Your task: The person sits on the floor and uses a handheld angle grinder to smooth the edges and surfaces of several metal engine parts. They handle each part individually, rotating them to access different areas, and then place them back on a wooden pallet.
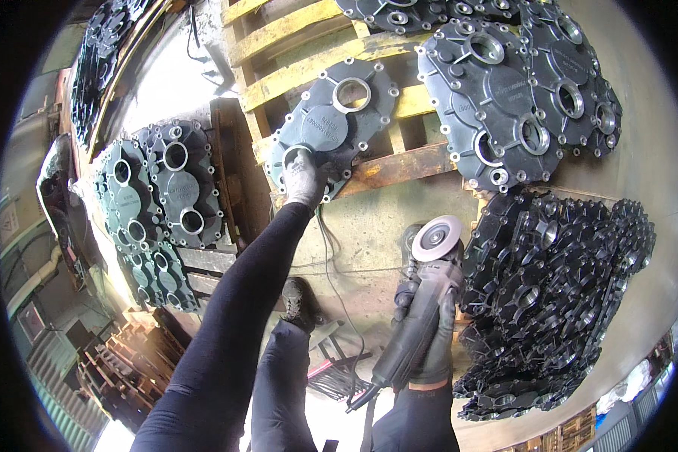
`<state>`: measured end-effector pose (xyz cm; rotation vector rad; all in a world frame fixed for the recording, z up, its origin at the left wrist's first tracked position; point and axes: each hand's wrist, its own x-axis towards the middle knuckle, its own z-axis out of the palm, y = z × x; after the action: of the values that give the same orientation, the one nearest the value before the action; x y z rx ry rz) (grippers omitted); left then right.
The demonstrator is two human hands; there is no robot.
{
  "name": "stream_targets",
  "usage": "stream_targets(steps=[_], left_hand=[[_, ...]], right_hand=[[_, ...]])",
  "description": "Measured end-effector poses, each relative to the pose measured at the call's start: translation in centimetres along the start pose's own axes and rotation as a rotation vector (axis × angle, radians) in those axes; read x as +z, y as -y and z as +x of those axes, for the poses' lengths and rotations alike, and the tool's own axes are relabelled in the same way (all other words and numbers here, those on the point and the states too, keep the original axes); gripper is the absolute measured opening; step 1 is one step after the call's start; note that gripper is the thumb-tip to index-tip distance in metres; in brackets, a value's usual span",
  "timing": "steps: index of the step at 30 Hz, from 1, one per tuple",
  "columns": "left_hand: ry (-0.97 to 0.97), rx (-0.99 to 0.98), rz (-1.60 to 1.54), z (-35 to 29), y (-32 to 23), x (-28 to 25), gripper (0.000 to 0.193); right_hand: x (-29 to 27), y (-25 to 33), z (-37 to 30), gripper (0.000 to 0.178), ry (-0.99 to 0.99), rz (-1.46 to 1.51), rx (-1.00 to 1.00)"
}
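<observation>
A dark grey cast-metal cover (325,124) with round bores and bolt lugs along its edge lies on a yellow wooden pallet (279,49). My gloved left hand (306,179) grips it at the lower bore, with the fingertips hooked into the hole. In my gloved right hand (435,350) is a black angle grinder (408,331), held off the cover to its lower right. Its pale disc (438,238) faces up at the front, and the cord trails from its rear end. Whether the disc spins I cannot tell.
More cast covers (505,94) lie on the pallet's right side. A tall heap of black castings (546,301) stands to the right. Further covers (177,184) rest on a pallet at left. Stacked wooden pallets (132,361) are at lower left. My shoe (300,301) and the cord are on the floor.
</observation>
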<state>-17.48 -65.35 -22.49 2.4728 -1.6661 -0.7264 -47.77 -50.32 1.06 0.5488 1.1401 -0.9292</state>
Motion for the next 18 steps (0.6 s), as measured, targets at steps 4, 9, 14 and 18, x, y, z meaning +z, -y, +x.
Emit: stream_targets(steps=[4,9,14,18], left_hand=[[-0.109,-0.108,-0.136,-0.4,1.9,2.5,0.065],[0.026,-0.066,0.022,0.6,2.8,3.1,0.028],[-0.023,-0.02,0.041,0.7,3.5,3.7,0.018],[-0.036,0.063,0.019,0.5,4.4,3.8,0.017]], right_hand=[[1.2,-0.2,0.0,0.063,-0.026,0.003,-0.009],[0.1,-0.8,-0.1,0.061,-0.003,-0.07,0.018],[1.9,-1.9,-0.5,0.063,-0.113,-0.062,-0.028],[1.4,-1.9,-0.4,0.063,-0.048,-0.183,0.01]])
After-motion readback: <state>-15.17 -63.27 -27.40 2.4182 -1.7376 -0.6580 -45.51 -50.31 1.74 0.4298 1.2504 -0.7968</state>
